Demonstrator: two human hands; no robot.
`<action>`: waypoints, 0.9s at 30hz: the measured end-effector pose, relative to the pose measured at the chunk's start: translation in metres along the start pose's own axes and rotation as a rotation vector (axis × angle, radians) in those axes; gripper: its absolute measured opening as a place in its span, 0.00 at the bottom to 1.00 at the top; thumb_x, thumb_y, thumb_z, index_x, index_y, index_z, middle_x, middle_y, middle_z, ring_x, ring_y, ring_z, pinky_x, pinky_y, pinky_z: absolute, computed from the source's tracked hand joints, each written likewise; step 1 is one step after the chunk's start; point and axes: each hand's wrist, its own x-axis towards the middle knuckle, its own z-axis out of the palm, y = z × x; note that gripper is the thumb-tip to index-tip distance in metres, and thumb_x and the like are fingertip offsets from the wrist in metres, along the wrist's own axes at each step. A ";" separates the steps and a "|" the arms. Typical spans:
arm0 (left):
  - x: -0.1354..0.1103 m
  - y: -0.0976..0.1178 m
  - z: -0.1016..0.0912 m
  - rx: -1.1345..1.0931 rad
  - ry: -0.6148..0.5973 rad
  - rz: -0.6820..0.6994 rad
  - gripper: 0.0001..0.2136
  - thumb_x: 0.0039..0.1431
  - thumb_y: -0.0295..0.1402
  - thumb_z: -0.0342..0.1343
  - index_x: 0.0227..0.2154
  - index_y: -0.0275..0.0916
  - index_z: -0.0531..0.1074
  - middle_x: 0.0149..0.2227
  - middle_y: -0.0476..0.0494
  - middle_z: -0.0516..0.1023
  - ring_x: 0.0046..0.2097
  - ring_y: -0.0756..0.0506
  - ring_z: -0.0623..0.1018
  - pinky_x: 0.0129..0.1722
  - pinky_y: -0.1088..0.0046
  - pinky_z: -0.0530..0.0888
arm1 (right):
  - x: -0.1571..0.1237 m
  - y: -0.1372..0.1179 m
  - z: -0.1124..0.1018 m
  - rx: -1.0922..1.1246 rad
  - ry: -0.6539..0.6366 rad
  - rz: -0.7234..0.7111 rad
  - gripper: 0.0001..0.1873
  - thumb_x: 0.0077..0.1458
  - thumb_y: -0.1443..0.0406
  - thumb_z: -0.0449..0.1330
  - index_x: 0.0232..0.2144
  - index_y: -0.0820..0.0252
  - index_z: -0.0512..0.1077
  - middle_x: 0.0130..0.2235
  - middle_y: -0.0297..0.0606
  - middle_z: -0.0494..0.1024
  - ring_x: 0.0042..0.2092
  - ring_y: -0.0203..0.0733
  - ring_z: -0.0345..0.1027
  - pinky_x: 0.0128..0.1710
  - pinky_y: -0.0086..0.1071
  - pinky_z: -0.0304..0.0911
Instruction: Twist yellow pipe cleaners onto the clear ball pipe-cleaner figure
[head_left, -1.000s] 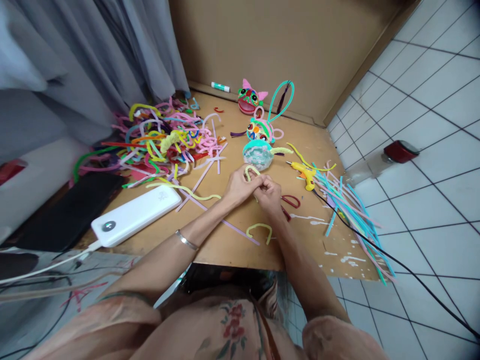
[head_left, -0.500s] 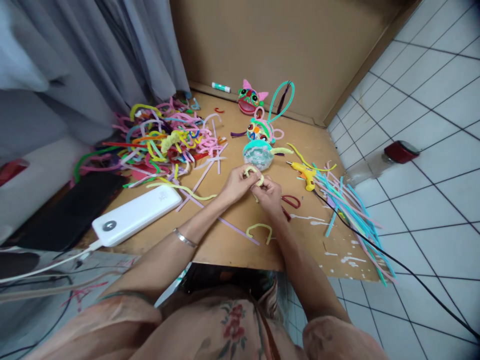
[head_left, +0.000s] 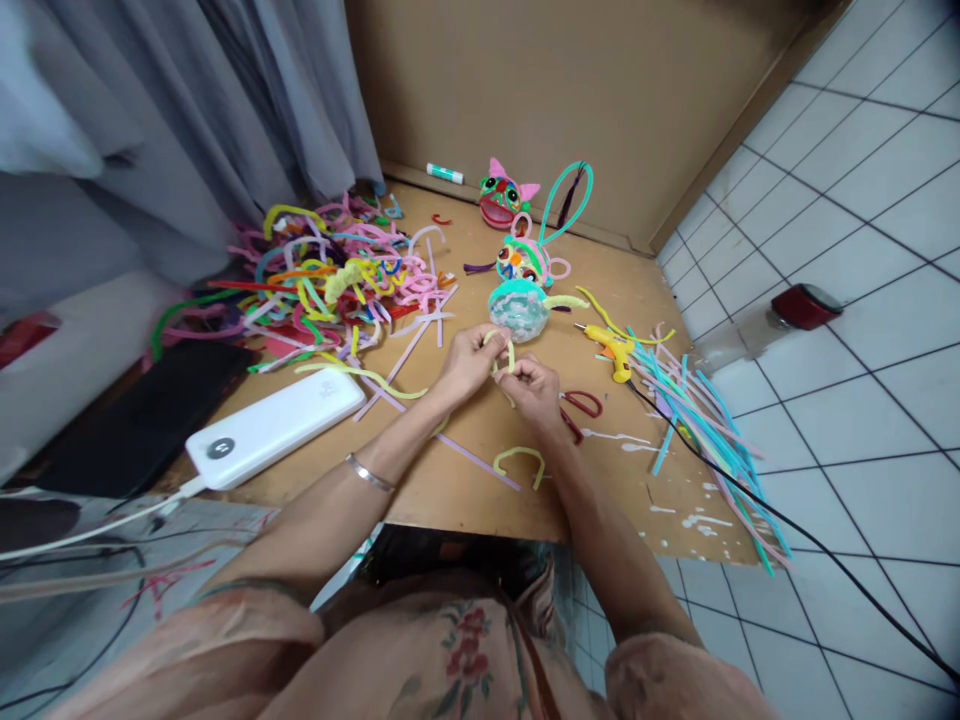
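Between my two hands is a pale yellow pipe cleaner (head_left: 511, 357) bent into a small loop. My left hand (head_left: 475, 360) pinches its upper left part, and my right hand (head_left: 533, 385) pinches it lower down on the right. Just beyond my fingers sits a rounded clear and turquoise piece (head_left: 519, 310) with a pale yellow strand sticking out to its right. Red-handled scissors (head_left: 583, 404) lie partly hidden beside my right hand. Nearer the table edge rests another bent yellow pipe cleaner (head_left: 519, 456).
A heap of coloured pipe cleaners (head_left: 337, 275) covers the left, behind a white power bank (head_left: 277, 428). To the right lie a yellow glue gun (head_left: 611, 350) with its cord and straight pipe cleaners (head_left: 705, 430). Two decorated animal heads (head_left: 504, 200) and a glue stick (head_left: 445, 174) stand behind.
The loop between my fingers has turned and now looks narrower and more upright. My hands have shifted slightly, staying close together; the rest of the table is unchanged.
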 end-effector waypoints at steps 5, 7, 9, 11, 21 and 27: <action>-0.001 0.007 0.002 -0.077 -0.027 -0.090 0.14 0.52 0.42 0.53 0.19 0.37 0.66 0.19 0.51 0.67 0.21 0.54 0.63 0.22 0.77 0.61 | 0.000 -0.001 -0.001 0.039 0.006 0.019 0.12 0.40 0.60 0.60 0.13 0.57 0.63 0.21 0.28 0.59 0.25 0.32 0.51 0.26 0.29 0.48; 0.000 0.009 0.002 -0.117 0.002 -0.107 0.15 0.52 0.41 0.53 0.18 0.37 0.66 0.19 0.51 0.67 0.20 0.54 0.63 0.21 0.77 0.61 | 0.000 -0.001 -0.001 0.051 0.015 0.029 0.12 0.40 0.60 0.60 0.14 0.58 0.64 0.22 0.28 0.59 0.25 0.31 0.50 0.26 0.29 0.48; 0.001 0.010 0.002 -0.143 0.050 -0.107 0.16 0.52 0.42 0.53 0.17 0.37 0.65 0.18 0.51 0.66 0.19 0.55 0.61 0.20 0.77 0.60 | 0.000 -0.001 -0.001 0.054 0.017 0.042 0.11 0.40 0.61 0.60 0.14 0.58 0.66 0.22 0.29 0.60 0.25 0.31 0.50 0.25 0.29 0.48; 0.001 0.010 0.001 -0.160 0.049 -0.116 0.17 0.52 0.44 0.54 0.17 0.37 0.65 0.18 0.51 0.66 0.19 0.55 0.61 0.20 0.77 0.60 | -0.001 -0.002 -0.001 0.054 0.013 0.048 0.11 0.40 0.61 0.61 0.14 0.58 0.66 0.22 0.29 0.60 0.25 0.31 0.51 0.24 0.29 0.48; -0.005 0.013 -0.004 -0.226 -0.126 -0.178 0.20 0.42 0.51 0.63 0.23 0.36 0.72 0.21 0.49 0.69 0.20 0.54 0.64 0.18 0.78 0.61 | 0.004 0.002 -0.009 0.198 0.110 0.144 0.17 0.41 0.55 0.63 0.15 0.58 0.63 0.19 0.28 0.64 0.21 0.29 0.52 0.22 0.27 0.51; -0.007 0.008 -0.002 -0.225 -0.129 -0.159 0.17 0.38 0.45 0.67 0.22 0.36 0.72 0.19 0.51 0.68 0.21 0.54 0.66 0.22 0.77 0.67 | 0.008 0.005 -0.011 0.205 0.111 0.131 0.18 0.40 0.53 0.65 0.18 0.58 0.65 0.18 0.26 0.63 0.21 0.29 0.52 0.21 0.26 0.50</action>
